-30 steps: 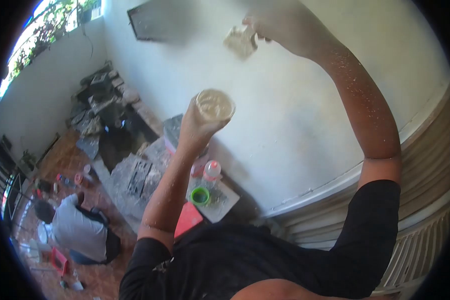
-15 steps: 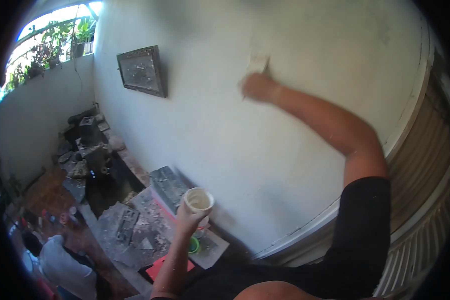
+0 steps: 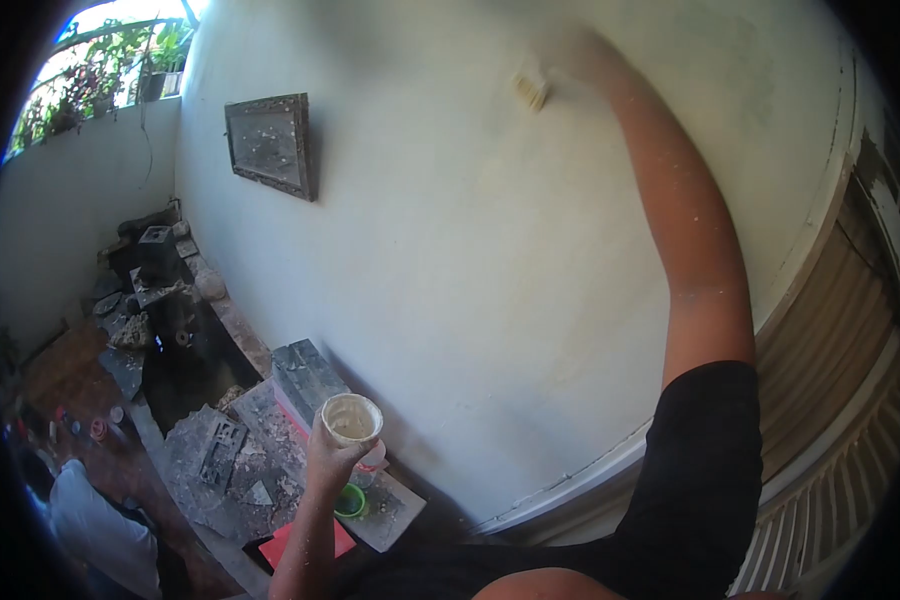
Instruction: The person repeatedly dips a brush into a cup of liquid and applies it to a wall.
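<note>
My left hand [image 3: 332, 455] is wrapped round a white plastic tub [image 3: 352, 420], held with its open mouth up; a pale coating smears the inside. High on the wall, my right hand [image 3: 582, 56] is blurred but closed on a paintbrush [image 3: 532, 88]. Its pale bristles point down and lie close to the cream-white wall [image 3: 490, 270]. The fingers round the handle are smeared by motion.
Left of my work area hangs a framed picture [image 3: 270, 146]. Below are a dusty grey block [image 3: 308, 370], a green cup [image 3: 350, 500], a red item [image 3: 280, 545] and rubble [image 3: 175, 290]. A person in a white shirt [image 3: 100, 525] is at lower left. A brown door [image 3: 830, 330] stands right.
My right hand has moved up and to the right, and the brush has turned from bristles-up to bristles-down. The whole view has shifted slightly; my left hand still holds the tub.
</note>
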Demonstrator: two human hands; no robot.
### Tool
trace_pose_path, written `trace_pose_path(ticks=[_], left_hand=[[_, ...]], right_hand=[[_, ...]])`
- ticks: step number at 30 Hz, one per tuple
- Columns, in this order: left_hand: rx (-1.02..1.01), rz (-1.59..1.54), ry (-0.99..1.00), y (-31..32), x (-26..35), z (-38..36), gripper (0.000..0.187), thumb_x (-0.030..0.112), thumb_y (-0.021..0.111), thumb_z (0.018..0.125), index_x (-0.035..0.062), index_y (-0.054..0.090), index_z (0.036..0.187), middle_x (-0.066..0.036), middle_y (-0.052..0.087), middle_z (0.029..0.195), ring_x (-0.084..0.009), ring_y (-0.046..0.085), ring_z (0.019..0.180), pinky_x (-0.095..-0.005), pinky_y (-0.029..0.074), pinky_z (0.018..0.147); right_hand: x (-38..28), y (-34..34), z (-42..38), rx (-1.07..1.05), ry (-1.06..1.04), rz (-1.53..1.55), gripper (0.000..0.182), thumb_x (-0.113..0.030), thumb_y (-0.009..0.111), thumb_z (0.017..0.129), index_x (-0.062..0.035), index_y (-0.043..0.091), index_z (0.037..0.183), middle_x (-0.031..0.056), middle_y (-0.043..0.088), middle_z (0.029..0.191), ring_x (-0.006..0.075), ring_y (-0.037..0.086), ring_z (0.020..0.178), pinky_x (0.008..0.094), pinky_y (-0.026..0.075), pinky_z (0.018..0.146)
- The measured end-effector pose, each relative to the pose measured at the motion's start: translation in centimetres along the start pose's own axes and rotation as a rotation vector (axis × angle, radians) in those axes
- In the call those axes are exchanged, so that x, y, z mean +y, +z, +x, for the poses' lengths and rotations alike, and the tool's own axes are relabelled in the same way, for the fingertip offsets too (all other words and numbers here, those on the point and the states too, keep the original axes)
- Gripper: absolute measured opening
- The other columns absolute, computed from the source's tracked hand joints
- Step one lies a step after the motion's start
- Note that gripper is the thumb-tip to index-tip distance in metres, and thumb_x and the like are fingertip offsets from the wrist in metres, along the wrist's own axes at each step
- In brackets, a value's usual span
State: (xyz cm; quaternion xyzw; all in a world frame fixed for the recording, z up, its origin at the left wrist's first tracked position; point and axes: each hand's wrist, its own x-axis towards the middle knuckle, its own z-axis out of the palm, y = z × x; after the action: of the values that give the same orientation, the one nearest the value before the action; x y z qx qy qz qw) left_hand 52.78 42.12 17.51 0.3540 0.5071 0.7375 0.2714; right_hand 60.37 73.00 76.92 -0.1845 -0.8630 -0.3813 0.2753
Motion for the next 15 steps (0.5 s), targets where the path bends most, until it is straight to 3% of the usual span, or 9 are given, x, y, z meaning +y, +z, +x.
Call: trace_pose_path(ticks=[3,6,9,11,13,15], left_hand=[[0.022,-0.03,-0.016,-1.0,-0.4,-0.8,0.069,0.011,0.086,0.068,0.0012,0.052,0.128,-0.011,0.065,0.117,-0.0219,0.064,0.109,-0.0364,0.051,0.095],[0.062,-0.086,-0.014,-1.9,-0.6,-1.4,0.068,0.011,0.086,0.069,0.0012,0.053,0.127,-0.011,0.065,0.116,-0.0217,0.065,0.108,-0.0361,0.051,0.095],[0.1,-0.028,-0.033,-2.8,-0.2,-2.0,0.067,0.01,0.085,0.069,0.0007,0.053,0.126,-0.012,0.065,0.117,-0.0219,0.065,0.108,-0.0357,0.05,0.095],[0.126,-0.027,-0.029,-3.3,0.3,-2.1,0.067,0.01,0.085,0.069,0.0005,0.053,0.126,-0.013,0.065,0.118,-0.0222,0.065,0.108,-0.0357,0.051,0.095],[0.135,-0.029,-0.053,-3.1,2.2,-2.3,0.071,0.008,0.083,0.066,0.0001,0.051,0.129,-0.012,0.063,0.119,-0.0219,0.063,0.11,-0.0358,0.05,0.096],[0.135,-0.02,-0.064,-3.2,2.5,-2.4,0.074,0.008,0.083,0.065,0.0,0.05,0.13,-0.012,0.062,0.121,-0.0218,0.062,0.112,-0.0357,0.05,0.096]], right_hand=[[-7.9,-8.2,-1.9,-0.041,0.089,-0.374,0.026,-0.018,0.05,0.1,0.0044,0.064,0.103,0.017,0.07,0.096,0.0283,0.068,0.08,0.0409,0.054,0.071],[-3.5,-2.9,0.3,0.061,-0.015,-0.644,0.03,-0.024,0.052,0.1,0.0033,0.064,0.103,0.0155,0.07,0.103,0.0284,0.068,0.082,0.0442,0.053,0.074],[-1.2,5.5,0.7,-0.014,-0.28,-0.63,0.017,-0.017,0.061,0.087,-0.0049,0.074,0.087,0.0145,0.073,0.085,0.0293,0.07,0.078,0.0409,0.056,0.07],[-6.2,7.1,-4.0,-0.127,-0.302,-0.515,0.02,-0.014,0.057,0.087,-0.0086,0.076,0.086,0.0129,0.074,0.088,0.0286,0.071,0.083,0.0412,0.057,0.076],[-10.9,7.0,-7.3,-0.293,-0.553,-0.396,0.02,-0.017,0.058,0.087,-0.009,0.076,0.084,0.0118,0.074,0.089,0.029,0.071,0.083,0.042,0.057,0.075],[-14.8,6.3,-9.4,-0.486,-0.567,-0.289,0.024,-0.018,0.057,0.093,0.0008,0.071,0.086,0.0199,0.071,0.085,0.0354,0.069,0.079,0.0488,0.053,0.074]])
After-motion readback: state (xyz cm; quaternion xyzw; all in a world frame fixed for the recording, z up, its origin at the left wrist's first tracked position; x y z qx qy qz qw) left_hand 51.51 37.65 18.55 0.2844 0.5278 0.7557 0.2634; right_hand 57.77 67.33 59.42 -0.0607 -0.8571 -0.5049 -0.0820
